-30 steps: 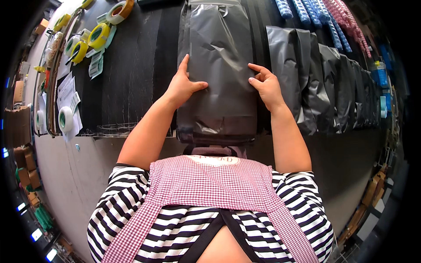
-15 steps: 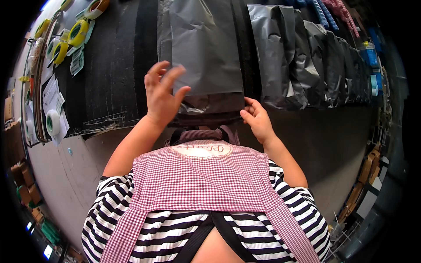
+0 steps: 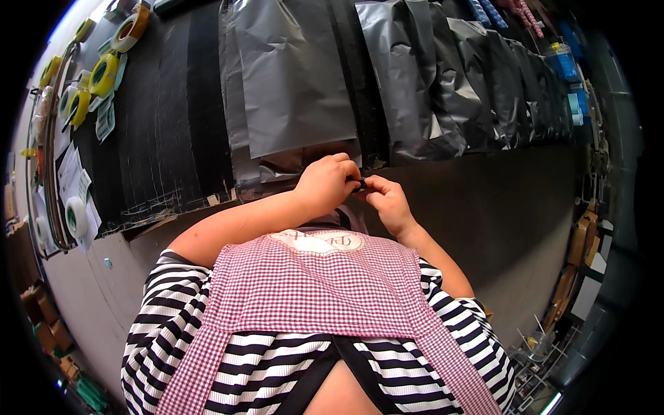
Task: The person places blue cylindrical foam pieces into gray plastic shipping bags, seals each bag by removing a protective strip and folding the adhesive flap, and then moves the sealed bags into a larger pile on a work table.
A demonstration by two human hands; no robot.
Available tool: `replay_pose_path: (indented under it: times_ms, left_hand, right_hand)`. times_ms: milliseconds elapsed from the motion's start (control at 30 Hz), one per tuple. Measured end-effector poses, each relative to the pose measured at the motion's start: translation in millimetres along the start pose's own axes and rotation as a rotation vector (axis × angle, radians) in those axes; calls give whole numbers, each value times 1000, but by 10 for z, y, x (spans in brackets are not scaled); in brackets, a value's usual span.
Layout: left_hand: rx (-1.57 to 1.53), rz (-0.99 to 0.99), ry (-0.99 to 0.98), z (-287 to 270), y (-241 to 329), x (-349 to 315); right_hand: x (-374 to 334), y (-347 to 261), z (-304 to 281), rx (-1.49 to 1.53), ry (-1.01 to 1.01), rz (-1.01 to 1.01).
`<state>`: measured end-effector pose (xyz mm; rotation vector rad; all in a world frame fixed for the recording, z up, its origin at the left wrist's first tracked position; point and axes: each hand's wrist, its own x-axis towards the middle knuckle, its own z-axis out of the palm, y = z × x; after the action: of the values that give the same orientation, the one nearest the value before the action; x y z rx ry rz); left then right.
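A grey plastic mailing bag [image 3: 294, 83] lies flat on the black table, its lower end toward me. Just off its near right corner, my two hands meet at the table's front edge. My left hand [image 3: 327, 183] reaches across with bent fingers, closed in a pinch. Facing it, my right hand [image 3: 389, 202] pinches with thumb and forefinger. Between their fingertips shows a small dark bit [image 3: 358, 185], too small to name; whether it joins the bag is hidden. Under the bag's near edge, a crumpled, shiny dark layer [image 3: 277, 168] sticks out.
More grey plastic bags [image 3: 443, 83] overlap in a row on the right. Yellow tape rolls [image 3: 104, 75], a brown tape roll [image 3: 130, 31] and a white roll [image 3: 76, 216] on papers line the left side. A blue container [image 3: 566, 63] stands far right.
My left hand has come down and right from above the bag's left edge, closing its fingers beside my right hand. The right hand has moved slightly left and down.
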<state>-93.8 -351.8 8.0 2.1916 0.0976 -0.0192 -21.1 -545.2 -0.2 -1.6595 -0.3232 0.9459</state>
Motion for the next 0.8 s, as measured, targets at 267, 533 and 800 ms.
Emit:
replay_pose_path:
  times_ms: [267,533,800]
  left_hand:
    - [94,310,137,62,-126,-40]
    - [103,429,170,-92,-172,-246]
    - [-1099,-158,-323,-741,-769,-1756]
  right_hand:
    - [329,-183,20,250,3,274]
    - [410,-66,190,12,135,98]
    - [405,-93,26,-64,54,134]
